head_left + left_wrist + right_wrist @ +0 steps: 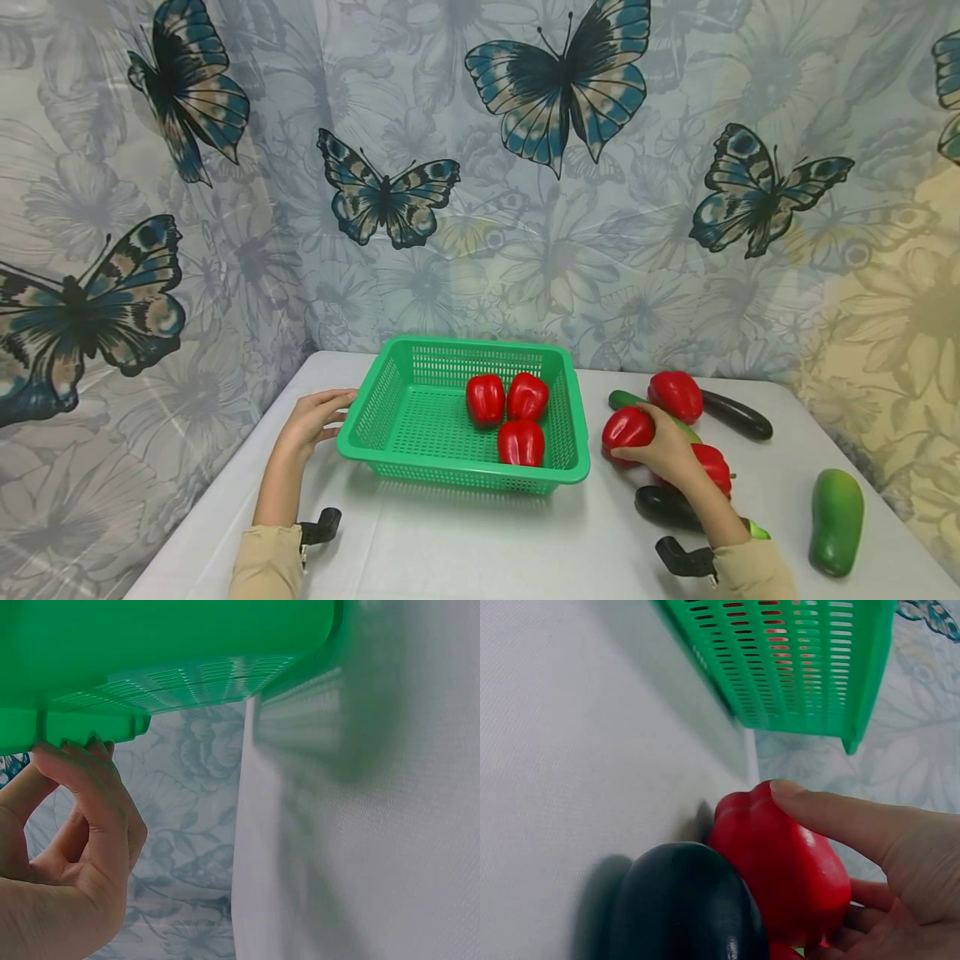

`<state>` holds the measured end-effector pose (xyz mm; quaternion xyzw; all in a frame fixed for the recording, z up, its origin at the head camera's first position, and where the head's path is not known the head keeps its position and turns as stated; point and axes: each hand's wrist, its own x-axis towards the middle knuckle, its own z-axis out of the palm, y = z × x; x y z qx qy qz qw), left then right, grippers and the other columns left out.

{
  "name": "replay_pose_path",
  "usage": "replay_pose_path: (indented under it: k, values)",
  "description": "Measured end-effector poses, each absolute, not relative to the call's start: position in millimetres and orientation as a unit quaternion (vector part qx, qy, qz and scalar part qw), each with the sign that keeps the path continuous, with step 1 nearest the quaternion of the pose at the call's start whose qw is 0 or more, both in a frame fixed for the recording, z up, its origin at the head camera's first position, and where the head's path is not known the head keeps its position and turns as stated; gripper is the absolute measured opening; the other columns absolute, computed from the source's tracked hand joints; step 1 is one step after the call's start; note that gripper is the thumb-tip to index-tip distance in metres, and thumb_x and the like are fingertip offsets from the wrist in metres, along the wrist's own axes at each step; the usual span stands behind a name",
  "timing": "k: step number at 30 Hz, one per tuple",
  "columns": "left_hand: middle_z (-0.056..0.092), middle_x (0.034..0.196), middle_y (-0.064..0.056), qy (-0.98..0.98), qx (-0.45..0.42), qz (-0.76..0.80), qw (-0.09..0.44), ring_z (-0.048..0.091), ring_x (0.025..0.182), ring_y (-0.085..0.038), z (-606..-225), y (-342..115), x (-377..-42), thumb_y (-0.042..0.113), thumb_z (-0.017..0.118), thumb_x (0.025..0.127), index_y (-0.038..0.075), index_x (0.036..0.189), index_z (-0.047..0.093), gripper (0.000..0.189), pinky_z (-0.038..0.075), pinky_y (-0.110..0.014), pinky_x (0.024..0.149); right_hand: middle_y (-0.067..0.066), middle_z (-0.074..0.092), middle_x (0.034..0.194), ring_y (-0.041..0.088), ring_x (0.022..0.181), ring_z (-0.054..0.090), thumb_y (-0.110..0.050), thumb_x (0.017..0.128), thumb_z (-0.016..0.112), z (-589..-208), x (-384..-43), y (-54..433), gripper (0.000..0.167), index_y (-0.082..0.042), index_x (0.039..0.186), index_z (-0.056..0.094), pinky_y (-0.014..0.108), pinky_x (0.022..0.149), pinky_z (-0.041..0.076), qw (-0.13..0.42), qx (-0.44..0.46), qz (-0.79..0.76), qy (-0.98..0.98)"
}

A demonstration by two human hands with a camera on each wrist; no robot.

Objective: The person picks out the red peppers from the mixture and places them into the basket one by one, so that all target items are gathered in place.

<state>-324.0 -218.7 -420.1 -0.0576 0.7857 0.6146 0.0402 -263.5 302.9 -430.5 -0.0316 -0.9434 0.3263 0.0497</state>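
A green plastic basket [465, 479] stands on the white table, with three red bell peppers [485, 400] in its right half. At its left rim is my left hand [315, 421]; in the left wrist view its bent fingers [97, 787] grip the rim's edge. Right of the basket, my right hand [663, 446] holds another red bell pepper [627, 429] between thumb and fingers. In the right wrist view, the thumb [840, 817] lies over this pepper's end, and a dark eggplant [686, 907] is beside it. Whether the held pepper touches the table, I cannot tell.
Around my right hand lie a red pepper [677, 397] behind, another [712, 468] partly under the wrist, a long green vegetable [624, 400] and a second eggplant [738, 415]. A thick green vegetable [836, 521] is at far right. Patterned cloth [525, 275] hangs behind the table.
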Motion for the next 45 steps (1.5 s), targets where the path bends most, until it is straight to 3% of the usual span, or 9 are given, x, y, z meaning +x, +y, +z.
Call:
replay_pose_path:
  k: [9, 22, 33, 45]
  values:
    - [0.068, 0.106, 0.002, 0.788, -0.065, 0.61, 0.038, 0.066, 0.088, -0.01, -420.8, -218.3, -324.7, 0.034, 0.063, 0.096, 0.001, 0.135, 0.056, 0.051, 0.058, -0.031, 0.081, 0.036, 0.044, 0.136, 0.054, 0.122, 0.042, -0.018, 0.073, 0.084, -432.0, -263.4, 301.0, 0.091, 0.01, 0.143, 0.033, 0.064, 0.091, 0.05, 0.055, -0.039, 0.323, -0.944]
    - [0.068, 0.104, 0.005, 0.786, -0.057, 0.614, 0.041, 0.066, 0.084, -0.005, -421.2, -219.3, -325.5, 0.036, 0.065, 0.094, 0.001, 0.135, 0.056, 0.055, 0.058, -0.029, 0.08, 0.034, 0.038, 0.141, 0.053, 0.124, 0.038, -0.025, 0.076, 0.082, -422.6, -266.2, 302.4, 0.094, 0.006, 0.147, 0.029, 0.062, 0.091, 0.051, 0.04, -0.052, 0.343, -0.937]
    - [0.068, 0.105, 0.004, 0.786, -0.054, 0.614, 0.041, 0.066, 0.084, -0.006, -422.5, -220.3, -325.8, 0.038, 0.065, 0.094, 0.001, 0.135, 0.056, 0.056, 0.058, -0.03, 0.081, 0.034, 0.036, 0.142, 0.055, 0.125, 0.034, -0.028, 0.079, 0.08, -401.9, -272.1, 299.4, 0.095, 0.003, 0.15, 0.026, 0.062, 0.089, 0.052, 0.053, -0.045, 0.354, -0.933]
    - [0.068, 0.107, 0.003, 0.787, -0.053, 0.613, 0.038, 0.066, 0.085, -0.006, -422.0, -220.1, -325.1, 0.037, 0.064, 0.094, 0.001, 0.134, 0.057, 0.055, 0.058, -0.029, 0.081, 0.03, 0.041, 0.142, 0.049, 0.124, 0.04, -0.037, 0.084, 0.075, -377.1, -277.4, 285.1, 0.091, -0.002, 0.152, 0.026, 0.059, 0.091, 0.052, 0.073, -0.025, 0.37, -0.926]
